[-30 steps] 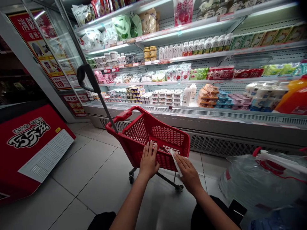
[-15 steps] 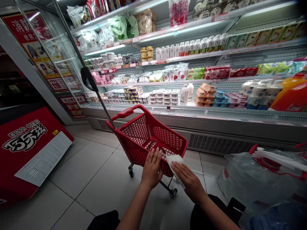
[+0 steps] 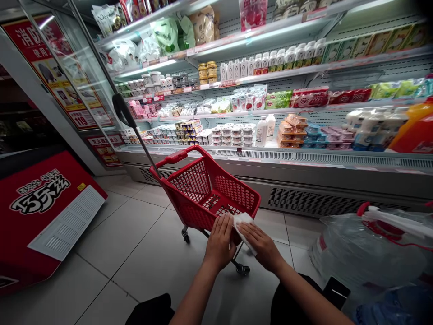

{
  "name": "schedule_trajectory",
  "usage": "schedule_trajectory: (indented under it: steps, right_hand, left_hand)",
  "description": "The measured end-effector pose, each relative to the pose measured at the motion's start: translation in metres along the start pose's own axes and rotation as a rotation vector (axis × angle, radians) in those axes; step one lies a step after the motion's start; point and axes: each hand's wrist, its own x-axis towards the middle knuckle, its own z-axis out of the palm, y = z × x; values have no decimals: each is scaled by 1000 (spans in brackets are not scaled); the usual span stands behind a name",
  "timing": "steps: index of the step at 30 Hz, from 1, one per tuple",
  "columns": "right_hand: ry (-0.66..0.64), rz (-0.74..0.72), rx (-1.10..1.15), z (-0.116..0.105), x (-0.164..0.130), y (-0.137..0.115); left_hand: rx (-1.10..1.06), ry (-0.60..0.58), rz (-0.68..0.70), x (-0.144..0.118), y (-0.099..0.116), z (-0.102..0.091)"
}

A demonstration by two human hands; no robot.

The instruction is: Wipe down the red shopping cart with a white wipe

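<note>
A small red wheeled shopping basket (image 3: 189, 180) with a black pull handle (image 3: 122, 110) stands on the tiled floor in front of me. My left hand (image 3: 220, 241) lies flat against its near outer wall, fingers together. My right hand (image 3: 259, 241) presses a white cloth (image 3: 241, 222) against the near corner of the basket's rim. The basket looks empty inside.
An open chiller (image 3: 304, 155) with rows of yogurt cups, bottles and packets runs behind the basket. A red freezer cabinet (image 3: 40, 203) stands at the left. Large clear water jugs (image 3: 365, 253) with a red-and-white cap sit at the lower right.
The basket has tilted and shifted slightly away. Both hands moved up its near wall toward the rim, and the cloth now shows bunched at the corner.
</note>
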Motion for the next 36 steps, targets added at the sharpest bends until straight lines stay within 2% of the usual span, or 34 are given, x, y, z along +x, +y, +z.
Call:
schedule_trajectory:
  steps: [5, 7, 9, 12, 17, 21, 24, 27, 29, 31, 36]
  right_hand:
    - [37, 45, -20, -7, 2, 63]
    - [12, 91, -24, -8, 6, 80]
    - [-7, 123, -9, -7, 8, 86]
    - [10, 177, 14, -2, 10, 80]
    - [77, 181, 49, 8, 8, 49]
    - [126, 161, 25, 23, 9, 2]
    - [113, 76, 4, 38, 18, -41]
    - [74, -12, -10, 44, 31, -63]
    - [33, -74, -20, 41, 37, -59]
    - [14, -119, -32, 34, 40, -40]
    - [62, 12, -86, 17, 38, 15]
  left_hand:
    - [-16, -7, 4, -2, -1, -3]
    - [-22, -4, 4, -3, -1, -2]
    - [-33, 3, 4, -3, -2, -2]
    - [-57, 6, 13, -3, -8, -6]
    - [-52, 0, -8, -10, -20, -14]
    - [24, 65, -119, -21, -24, -16]
    - [75, 70, -140, -29, -20, -12]
    - [88, 68, -162, -37, -17, -9]
    - [102, 83, -190, -43, -20, -10]
    - [123, 85, -189, -49, -28, -14]
    - [162, 76, -185, -58, -48, -24]
